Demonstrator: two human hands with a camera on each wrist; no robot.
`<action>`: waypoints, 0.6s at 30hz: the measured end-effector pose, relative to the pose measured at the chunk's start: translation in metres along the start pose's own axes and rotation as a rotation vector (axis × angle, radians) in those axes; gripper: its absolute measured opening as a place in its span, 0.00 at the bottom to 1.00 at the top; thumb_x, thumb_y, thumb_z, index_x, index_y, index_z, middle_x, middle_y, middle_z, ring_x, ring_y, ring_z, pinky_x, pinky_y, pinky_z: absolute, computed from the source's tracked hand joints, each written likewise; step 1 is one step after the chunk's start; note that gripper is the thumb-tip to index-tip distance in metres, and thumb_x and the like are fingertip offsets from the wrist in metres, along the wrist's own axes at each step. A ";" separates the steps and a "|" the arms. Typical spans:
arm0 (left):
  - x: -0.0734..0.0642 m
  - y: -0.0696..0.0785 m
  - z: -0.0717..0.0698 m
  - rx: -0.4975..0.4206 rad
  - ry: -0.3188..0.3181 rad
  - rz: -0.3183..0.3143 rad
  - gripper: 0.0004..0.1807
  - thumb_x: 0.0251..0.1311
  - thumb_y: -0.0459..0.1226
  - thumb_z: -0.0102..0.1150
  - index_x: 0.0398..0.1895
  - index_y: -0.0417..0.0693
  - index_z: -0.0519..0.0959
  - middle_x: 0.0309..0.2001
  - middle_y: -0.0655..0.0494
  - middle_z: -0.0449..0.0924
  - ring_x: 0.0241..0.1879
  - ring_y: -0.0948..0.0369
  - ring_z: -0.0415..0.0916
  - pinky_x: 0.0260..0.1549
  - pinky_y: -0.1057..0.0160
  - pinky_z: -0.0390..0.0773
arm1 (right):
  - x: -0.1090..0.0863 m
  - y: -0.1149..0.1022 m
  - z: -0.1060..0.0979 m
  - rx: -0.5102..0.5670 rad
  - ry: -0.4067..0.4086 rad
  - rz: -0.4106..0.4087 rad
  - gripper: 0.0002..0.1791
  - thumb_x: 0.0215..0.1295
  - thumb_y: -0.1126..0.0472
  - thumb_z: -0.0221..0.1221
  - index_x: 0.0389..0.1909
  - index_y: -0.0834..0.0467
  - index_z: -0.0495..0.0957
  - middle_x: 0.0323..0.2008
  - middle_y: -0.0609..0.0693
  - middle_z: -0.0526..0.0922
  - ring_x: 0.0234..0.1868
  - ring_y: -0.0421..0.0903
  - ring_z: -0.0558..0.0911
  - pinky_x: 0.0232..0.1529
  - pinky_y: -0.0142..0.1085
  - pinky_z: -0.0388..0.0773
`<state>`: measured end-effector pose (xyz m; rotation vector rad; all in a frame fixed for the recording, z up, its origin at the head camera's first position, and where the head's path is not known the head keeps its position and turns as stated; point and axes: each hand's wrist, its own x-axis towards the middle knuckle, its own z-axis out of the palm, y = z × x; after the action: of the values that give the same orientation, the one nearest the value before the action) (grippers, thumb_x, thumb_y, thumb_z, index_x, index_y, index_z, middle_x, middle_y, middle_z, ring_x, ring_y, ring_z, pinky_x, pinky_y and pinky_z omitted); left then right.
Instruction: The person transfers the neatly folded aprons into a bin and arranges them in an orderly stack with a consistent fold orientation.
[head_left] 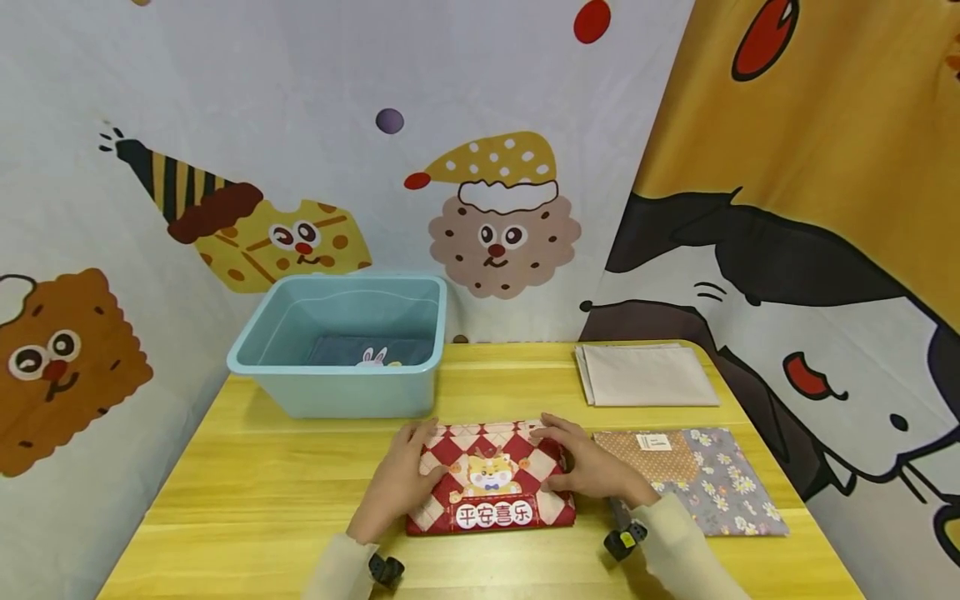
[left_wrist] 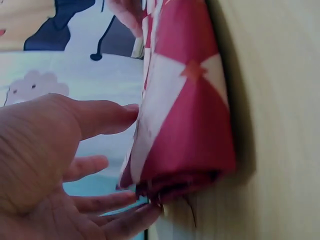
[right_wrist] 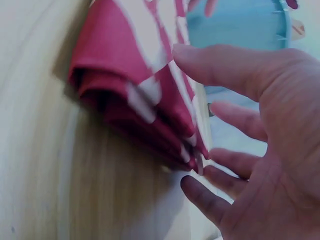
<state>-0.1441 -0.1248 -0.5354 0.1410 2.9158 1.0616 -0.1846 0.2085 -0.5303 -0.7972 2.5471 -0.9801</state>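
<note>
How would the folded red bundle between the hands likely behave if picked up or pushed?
The bundle may sag or unfold if lifted by one layer: the right wrist view shows loose folds at its end. Its thin-looking layers suggest it is light. Lying flat on the table, it would likely slide, not roll.

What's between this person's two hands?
A red checked cloth lies between the left hand and right hand, as the head view shows.
</note>
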 end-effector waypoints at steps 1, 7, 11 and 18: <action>0.000 -0.002 -0.002 -0.038 0.000 -0.014 0.41 0.62 0.41 0.71 0.77 0.49 0.65 0.70 0.41 0.67 0.66 0.44 0.71 0.64 0.38 0.76 | 0.000 -0.001 -0.001 0.012 0.010 0.012 0.39 0.61 0.53 0.72 0.72 0.55 0.69 0.80 0.65 0.52 0.78 0.71 0.55 0.69 0.70 0.63; -0.001 -0.015 -0.014 -0.222 0.028 -0.052 0.38 0.61 0.34 0.71 0.75 0.46 0.68 0.65 0.40 0.73 0.59 0.45 0.77 0.56 0.44 0.82 | -0.003 -0.006 -0.006 0.138 0.060 0.105 0.46 0.62 0.52 0.72 0.77 0.55 0.61 0.80 0.66 0.53 0.72 0.71 0.67 0.67 0.66 0.70; -0.004 -0.022 -0.019 -0.342 0.016 -0.105 0.35 0.60 0.32 0.71 0.72 0.45 0.71 0.59 0.41 0.78 0.48 0.52 0.81 0.43 0.55 0.87 | -0.007 -0.007 -0.008 0.222 0.078 0.242 0.47 0.61 0.51 0.73 0.78 0.50 0.60 0.74 0.65 0.66 0.70 0.68 0.71 0.63 0.62 0.75; -0.014 -0.029 -0.025 -0.551 -0.068 -0.265 0.33 0.62 0.32 0.69 0.70 0.36 0.70 0.54 0.38 0.80 0.41 0.56 0.83 0.33 0.56 0.88 | -0.013 -0.008 -0.011 0.344 0.063 0.323 0.45 0.63 0.53 0.71 0.78 0.56 0.61 0.69 0.65 0.72 0.68 0.66 0.73 0.60 0.57 0.79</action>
<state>-0.1341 -0.1637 -0.5349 -0.2131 2.3790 1.6982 -0.1764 0.2172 -0.5160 -0.2546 2.3579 -1.2931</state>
